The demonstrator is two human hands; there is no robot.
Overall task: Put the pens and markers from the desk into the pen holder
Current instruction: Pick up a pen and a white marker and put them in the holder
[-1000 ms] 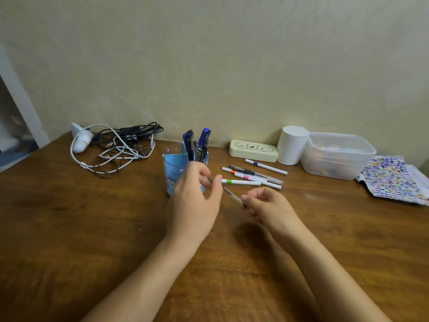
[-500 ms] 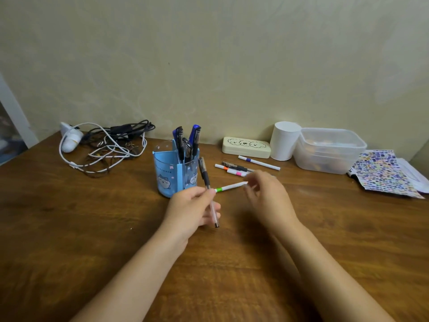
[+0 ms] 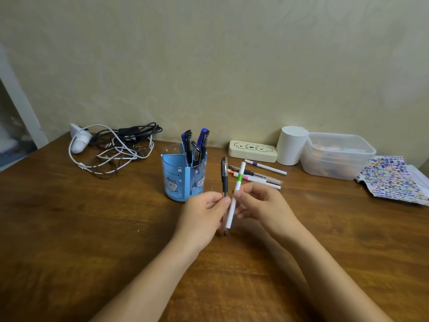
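Note:
A blue pen holder (image 3: 176, 180) with cartoon faces stands mid-desk with several dark and blue pens (image 3: 196, 145) upright in it. Just in front of it and to its right, my left hand (image 3: 204, 212) pinches a black gel pen (image 3: 224, 175), held nearly upright. Beside it, my right hand (image 3: 262, 205) grips a white marker with a green band (image 3: 238, 182), also upright and almost touching the black pen. Several more pens and markers (image 3: 257, 176) lie on the desk behind my right hand, one with a purple band (image 3: 265, 167).
A tangle of white and black cables (image 3: 116, 149) with a white plug lies at back left. Along the wall stand a cream case (image 3: 253, 151), a white cylinder (image 3: 291, 145) and a clear plastic box (image 3: 336, 155). A colourful patterned sheet (image 3: 394, 180) lies far right.
My left hand took the black pen and raised it upright. My right hand picked the green-banded marker off the desk and turned it from lying flat to upright beside the pen.

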